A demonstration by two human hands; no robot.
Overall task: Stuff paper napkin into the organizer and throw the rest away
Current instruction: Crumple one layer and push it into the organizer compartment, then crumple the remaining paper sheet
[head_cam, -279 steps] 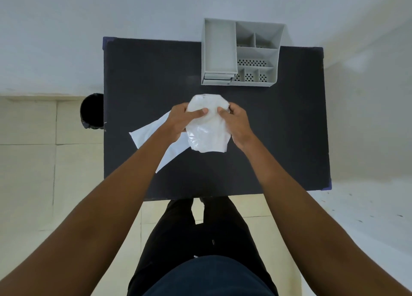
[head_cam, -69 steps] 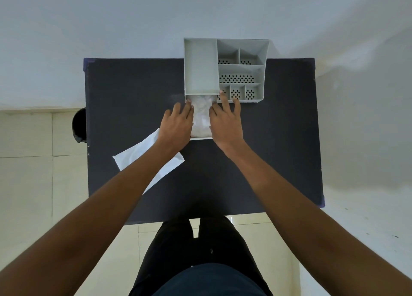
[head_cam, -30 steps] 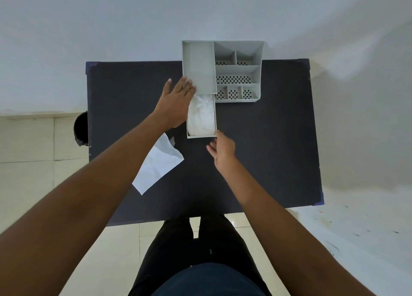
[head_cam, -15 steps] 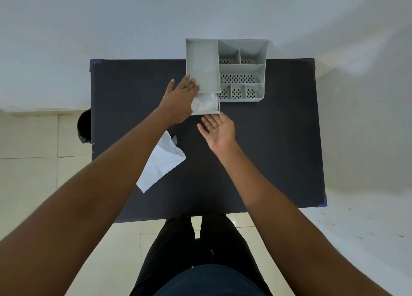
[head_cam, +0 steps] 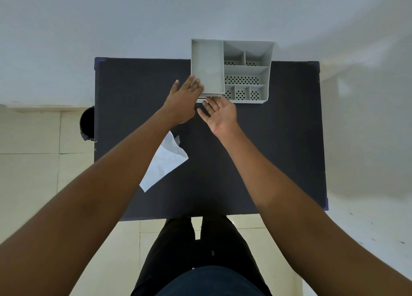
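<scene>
Fig.: item counts, as you look down. 1 grey organizer (head_cam: pixel 231 72) at 12 o'clock on 1 dark table (head_cam: pixel 278 150); it shows 7 open compartments: 1 long at 9 o'clock, 2 small at 12, 1 wide perforated mid, 3 small at 6. 1 drawer front (head_cam: pixel 210 96) under the long one. 1 white paper piece (head_cam: pixel 163 164) at 7 o'clock of the organizer. 1 black bin (head_cam: pixel 87 123) at 9 o'clock, off the table edge. Your hands: 2, i.e. 1 left hand (head_cam: pixel 181 103), 1 right hand (head_cam: pixel 220 113), both w/ fingers spread flat.

Grey organizer (head_cam: pixel 208 68) with black-dotted perforations, white wrapper (head_cam: pixel 163 164), dark navy table (head_cam: pixel 278 150).
</scene>
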